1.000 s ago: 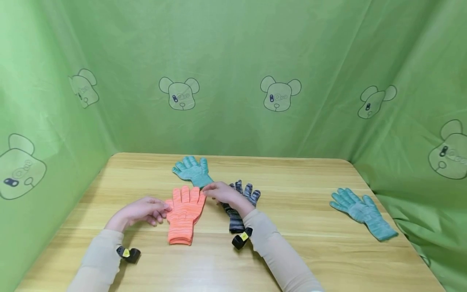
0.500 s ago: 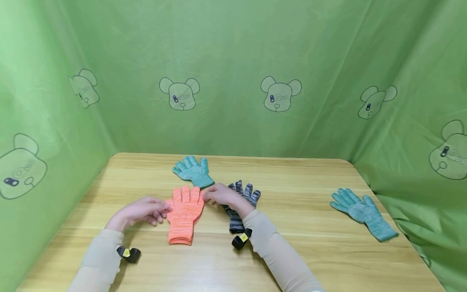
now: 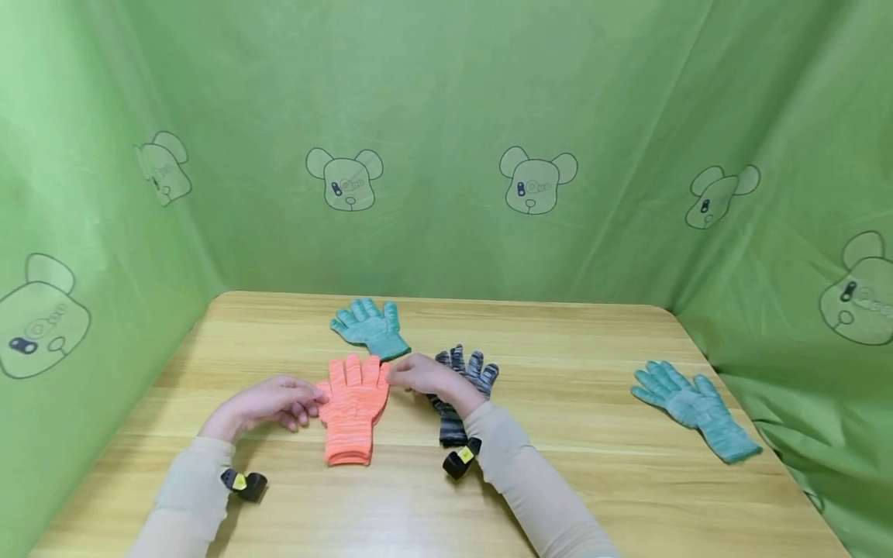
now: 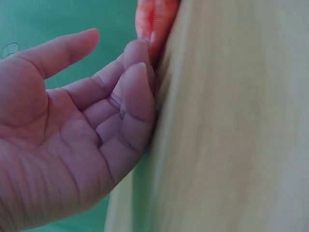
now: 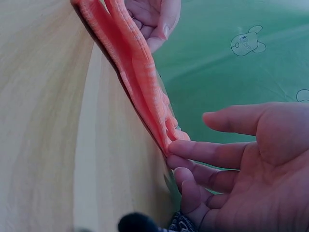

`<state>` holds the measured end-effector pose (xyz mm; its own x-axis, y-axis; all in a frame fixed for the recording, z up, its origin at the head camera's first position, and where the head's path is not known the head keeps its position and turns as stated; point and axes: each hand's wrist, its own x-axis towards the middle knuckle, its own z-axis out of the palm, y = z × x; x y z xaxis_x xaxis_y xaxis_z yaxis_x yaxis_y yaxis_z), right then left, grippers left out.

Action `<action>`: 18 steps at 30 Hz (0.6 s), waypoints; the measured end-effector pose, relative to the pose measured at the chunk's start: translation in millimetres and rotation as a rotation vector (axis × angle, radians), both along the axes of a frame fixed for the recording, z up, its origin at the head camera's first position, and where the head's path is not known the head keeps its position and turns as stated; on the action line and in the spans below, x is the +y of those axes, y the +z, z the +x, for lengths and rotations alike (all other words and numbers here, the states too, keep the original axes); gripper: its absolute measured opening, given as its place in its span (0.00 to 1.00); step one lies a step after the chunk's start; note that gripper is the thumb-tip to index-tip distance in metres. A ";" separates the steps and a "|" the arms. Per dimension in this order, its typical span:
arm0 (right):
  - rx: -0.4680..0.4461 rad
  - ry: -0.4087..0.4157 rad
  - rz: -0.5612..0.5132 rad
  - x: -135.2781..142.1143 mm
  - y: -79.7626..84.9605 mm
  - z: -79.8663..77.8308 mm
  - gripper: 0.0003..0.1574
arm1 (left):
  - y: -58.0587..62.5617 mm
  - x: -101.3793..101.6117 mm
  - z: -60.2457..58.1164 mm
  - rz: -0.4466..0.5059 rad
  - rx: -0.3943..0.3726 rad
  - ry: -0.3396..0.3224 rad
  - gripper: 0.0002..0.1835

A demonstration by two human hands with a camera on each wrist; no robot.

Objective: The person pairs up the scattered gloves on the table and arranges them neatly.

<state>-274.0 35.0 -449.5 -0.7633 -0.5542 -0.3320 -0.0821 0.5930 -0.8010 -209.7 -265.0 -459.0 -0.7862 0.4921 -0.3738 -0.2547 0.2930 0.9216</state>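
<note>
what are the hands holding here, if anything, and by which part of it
Nothing appears held: left hand and right hand only touch opposite sides of the orange glove.

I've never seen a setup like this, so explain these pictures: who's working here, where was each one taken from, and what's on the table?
No robot here: these are a person's bare hands. The wide picture comes from a camera on the head, looking forward and down; the close ones come from a camera on each wrist, probably the small black device by each sleeve.

On the wood-grain table lie an orange glove, perhaps two stacked; a dark striped glove, partly hidden by the right hand; a far teal glove; and another teal glove off to the right.

The left hand and right hand touch opposite edges of the orange glove. Neither seems to hold it: the wrist views show both thumbs standing apart.
</note>
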 end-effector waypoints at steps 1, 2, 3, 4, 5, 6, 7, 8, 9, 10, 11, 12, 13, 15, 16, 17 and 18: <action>0.001 0.004 0.003 -0.1 0.3 0.4 0.20 | 1.3 0.4 0.5 -0.001 0.003 -0.006 0.21; 0.002 0.007 0.005 -0.2 0.5 0.8 0.20 | 2.6 0.8 1.1 -0.003 0.013 -0.019 0.22; 0.002 0.008 0.005 -0.3 0.7 1.2 0.20 | 3.9 1.7 1.8 -0.006 0.023 -0.029 0.22; 0.001 0.007 0.005 -0.5 0.8 1.4 0.21 | 5.3 2.9 2.2 -0.013 0.033 -0.042 0.22; -0.003 0.004 -0.002 -0.6 0.7 1.6 0.21 | 6.1 4.1 2.5 -0.021 0.044 -0.058 0.22; -0.008 0.000 -0.010 -1.0 0.5 1.7 0.21 | 7.0 5.5 3.0 -0.030 0.052 -0.075 0.22; -0.013 -0.005 -0.018 -1.4 0.2 1.8 0.20 | 7.8 7.1 3.6 -0.040 0.060 -0.093 0.22; -0.017 -0.010 -0.025 -1.9 -0.4 1.7 0.20 | 8.0 8.5 4.0 -0.049 0.068 -0.111 0.21; -0.017 -0.015 -0.029 -2.5 -1.5 1.5 0.20 | 8.1 9.8 4.5 -0.056 0.067 -0.121 0.21; -0.015 -0.020 -0.025 -3.2 -2.5 1.3 0.20 | 7.8 10.7 5.0 -0.063 0.065 -0.131 0.21; -0.008 -0.022 -0.017 -3.8 -3.3 1.1 0.20 | 7.7 11.3 5.6 -0.068 0.062 -0.137 0.21; 0.001 -0.024 -0.004 -4.3 -4.0 0.9 0.20 | 7.5 11.6 6.0 -0.072 0.059 -0.143 0.20; 0.010 -0.022 0.008 -4.6 -4.4 0.9 0.21 | 7.1 11.7 6.2 -0.076 0.055 -0.144 0.20; 0.027 -0.013 0.038 -4.8 -4.0 1.2 0.21 | 6.0 11.1 6.4 -0.085 0.047 -0.137 0.20; 0.035 -0.005 0.050 -4.8 -2.9 1.6 0.21 | 5.3 10.8 6.2 -0.091 0.042 -0.132 0.20; 0.045 0.005 0.060 -4.4 -1.7 1.8 0.21 | 5.0 10.5 6.1 -0.095 0.036 -0.128 0.20; 0.049 0.014 0.066 -3.8 -0.2 2.2 0.21 | 4.5 10.2 5.8 -0.098 0.032 -0.123 0.20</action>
